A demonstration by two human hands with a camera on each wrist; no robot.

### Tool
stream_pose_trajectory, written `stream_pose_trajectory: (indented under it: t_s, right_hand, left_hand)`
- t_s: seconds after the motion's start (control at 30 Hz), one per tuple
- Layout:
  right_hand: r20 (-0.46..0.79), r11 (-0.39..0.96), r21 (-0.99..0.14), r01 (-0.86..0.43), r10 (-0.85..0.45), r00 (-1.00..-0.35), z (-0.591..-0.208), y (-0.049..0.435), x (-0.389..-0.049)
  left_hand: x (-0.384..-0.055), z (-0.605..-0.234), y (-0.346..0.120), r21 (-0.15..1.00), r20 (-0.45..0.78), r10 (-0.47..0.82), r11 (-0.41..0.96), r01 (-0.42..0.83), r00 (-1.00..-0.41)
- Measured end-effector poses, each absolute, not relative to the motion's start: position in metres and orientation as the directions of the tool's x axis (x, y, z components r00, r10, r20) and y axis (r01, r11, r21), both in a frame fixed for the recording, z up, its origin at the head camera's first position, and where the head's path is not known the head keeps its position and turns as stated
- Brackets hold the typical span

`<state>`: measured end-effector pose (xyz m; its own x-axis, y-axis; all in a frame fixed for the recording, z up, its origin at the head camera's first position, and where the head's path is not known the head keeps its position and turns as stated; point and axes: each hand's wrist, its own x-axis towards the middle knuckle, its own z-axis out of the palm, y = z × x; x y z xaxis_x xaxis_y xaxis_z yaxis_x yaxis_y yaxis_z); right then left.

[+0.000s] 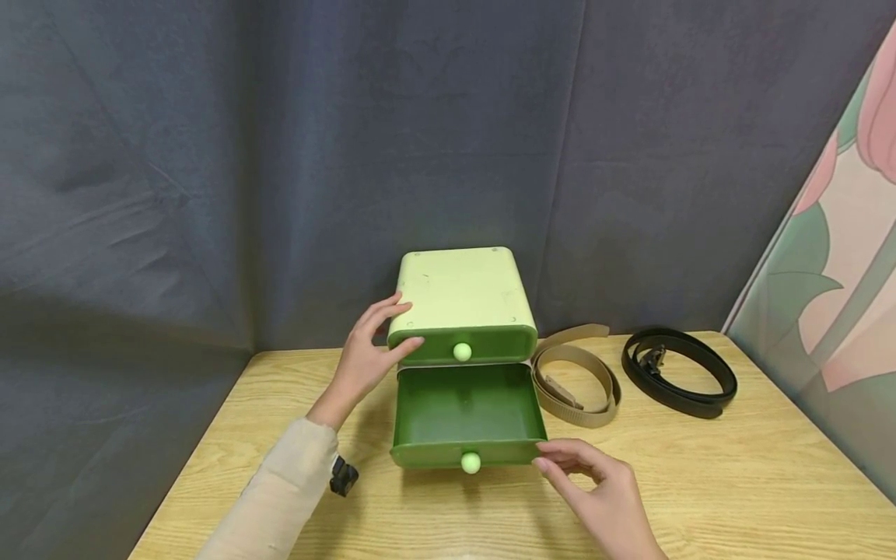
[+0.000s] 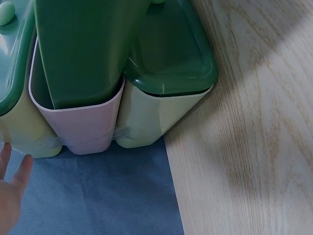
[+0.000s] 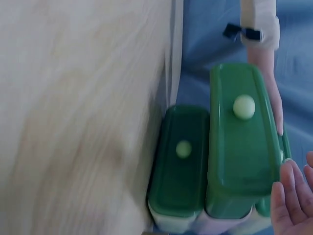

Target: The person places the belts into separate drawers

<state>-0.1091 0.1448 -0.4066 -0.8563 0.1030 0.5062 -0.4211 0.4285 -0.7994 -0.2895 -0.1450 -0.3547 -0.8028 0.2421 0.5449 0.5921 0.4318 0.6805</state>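
Observation:
A small cabinet [image 1: 458,288] with a pale green top and dark green drawers stands on the table. Its middle drawer [image 1: 465,404] is pulled out, and nothing shows inside it. My left hand [image 1: 367,354] rests against the cabinet's upper left side, fingers on the top edge and thumb at the top drawer's front [image 1: 500,344]. At the pulled-out drawer's right front corner is my right hand [image 1: 602,486], thumb and forefinger tips close to the rim; contact cannot be made out. In the right wrist view, the lower drawer [image 3: 178,181] sits pushed in.
A coiled tan belt [image 1: 609,404] lies just right of the cabinet, and a coiled black belt [image 1: 728,385] farther right. Behind the table hangs a dark grey-blue curtain [image 1: 420,140]. A flower-patterned panel [image 1: 833,288] borders the right side.

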Motion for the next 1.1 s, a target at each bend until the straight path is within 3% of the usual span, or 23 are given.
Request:
stream_pose_trajectory:
  t_s: [0.57, 0.9, 1.1]
  right_hand:
    - [0.606, 0.505, -0.706, -0.496, 0.068, -0.793, -0.419, 0.200, -0.168]
    - [0.499, 0.484, -0.772, -0.411, 0.062, -0.864, -0.437, 0.217, -0.207]
    - [0.465, 0.566, -0.737, -0.369, 0.028, -0.885, -0.449, 0.223, -0.230]
  left_hand:
    - [-0.291, -0.356, -0.145, 0.670, 0.545, 0.249, 0.445, 0.594, -0.801]
    - [-0.293, -0.358, -0.146, 0.669, 0.548, 0.266, 0.429, 0.607, -0.793]
    - [-0.293, -0.360, -0.148, 0.672, 0.556, 0.272, 0.408, 0.617, -0.786]
